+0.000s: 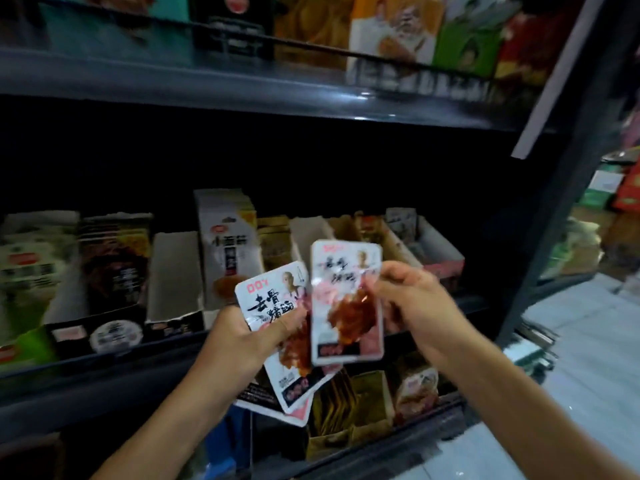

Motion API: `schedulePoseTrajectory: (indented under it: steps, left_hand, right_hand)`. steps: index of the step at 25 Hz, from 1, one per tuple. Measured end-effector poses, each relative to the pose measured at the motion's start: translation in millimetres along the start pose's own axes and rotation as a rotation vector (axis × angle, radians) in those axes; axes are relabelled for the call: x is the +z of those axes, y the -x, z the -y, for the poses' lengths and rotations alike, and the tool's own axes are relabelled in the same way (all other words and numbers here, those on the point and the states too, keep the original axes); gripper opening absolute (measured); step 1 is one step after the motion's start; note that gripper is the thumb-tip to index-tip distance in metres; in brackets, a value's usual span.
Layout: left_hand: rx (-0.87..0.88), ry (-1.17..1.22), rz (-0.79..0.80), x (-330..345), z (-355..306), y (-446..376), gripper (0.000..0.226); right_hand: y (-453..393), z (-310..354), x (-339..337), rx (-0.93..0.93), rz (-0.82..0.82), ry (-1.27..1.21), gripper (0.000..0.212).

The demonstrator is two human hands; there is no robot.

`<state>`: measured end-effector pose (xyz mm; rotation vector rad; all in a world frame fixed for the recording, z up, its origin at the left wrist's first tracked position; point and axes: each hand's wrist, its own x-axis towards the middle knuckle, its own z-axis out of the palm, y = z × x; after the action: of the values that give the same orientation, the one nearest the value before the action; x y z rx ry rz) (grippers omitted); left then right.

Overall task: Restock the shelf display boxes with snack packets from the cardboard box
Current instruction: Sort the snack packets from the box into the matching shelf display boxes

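A single white snack packet (346,303) stands upright in front of the middle shelf (104,362), pinched at its right edge by the right hand (408,299), fingers and thumb closed on the film. Just beside it, overlapping its lower left corner, a small fanned stack of the same packets (277,327) sits in the left hand (242,341), thumb pressed across the top packet's face and fingers curled behind. Both are held in the air, apart from the shelf. Behind them runs a row of open display boxes; the pink-fronted box (440,261) at the right end, holding only a few packets at its back, looks like the likely target, though blur keeps me from matching the print for certain. The cardboard supply box is not in view.

To do this step well, peel one packet cleanly off the stack, keep it upright and face forward, and slide it down behind the box's front lip so that it stands against those already there. Keep the left grip firm so the fan does not slip
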<state>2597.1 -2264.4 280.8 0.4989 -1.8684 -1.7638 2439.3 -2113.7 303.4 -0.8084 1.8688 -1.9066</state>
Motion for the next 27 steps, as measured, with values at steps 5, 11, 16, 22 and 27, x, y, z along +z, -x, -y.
schedulePoseTrajectory:
  steps: [5, 11, 16, 22, 27]
  left_hand:
    - [-0.023, 0.048, -0.025, 59.8, -3.8, -64.4, 0.016]
    - [-0.055, 0.037, -0.021, 94.4, 15.8, -112.0, 0.021]
    - [-0.061, 0.051, -0.036, 91.0, 24.9, -119.1, 0.025]
    - [-0.031, 0.082, -0.087, 105.3, 26.0, -118.7, 0.02]
    - [-0.084, 0.099, -0.063, 107.3, 21.0, -114.3, 0.011]
  right_hand:
    - [-105.5, 15.3, -154.6, -0.135, -0.558, 0.236, 0.021]
    - [-225.7, -51.5, -189.9, -0.12, -0.513, 0.769, 0.013]
    - [-215.5, -55.2, -151.7, -0.179, -0.567, 0.908, 0.031]
    - [-102.9, -32.9, -71.4, -0.036, 0.434, 0.458, 0.023]
    - [-117.6, -27.3, -106.0, -0.062, -0.069, 0.163, 0.018]
